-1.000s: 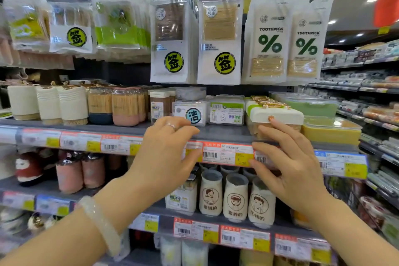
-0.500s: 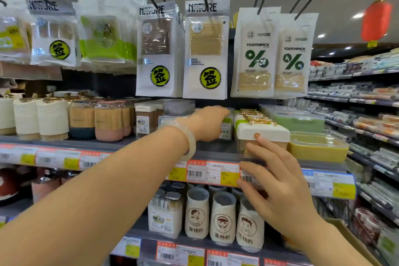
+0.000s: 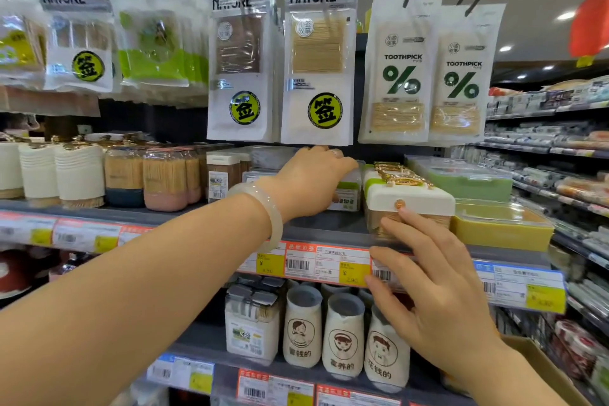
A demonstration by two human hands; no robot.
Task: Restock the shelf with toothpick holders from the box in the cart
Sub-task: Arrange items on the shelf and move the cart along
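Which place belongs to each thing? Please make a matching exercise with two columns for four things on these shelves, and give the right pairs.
Things:
1. white-lidded toothpick box with gold handle
2. pink-bottomed clear toothpick jar
3. cream ceramic holders with cartoon faces
4. white TOOTHPICK bags with green percent sign

Places:
A. hanging on hooks, upper right
B. lower shelf, below the price tags
C. middle shelf, left of the left hand
D. middle shelf, just above the right hand

Pairs: 1-D, 2-C, 3-B, 4-A
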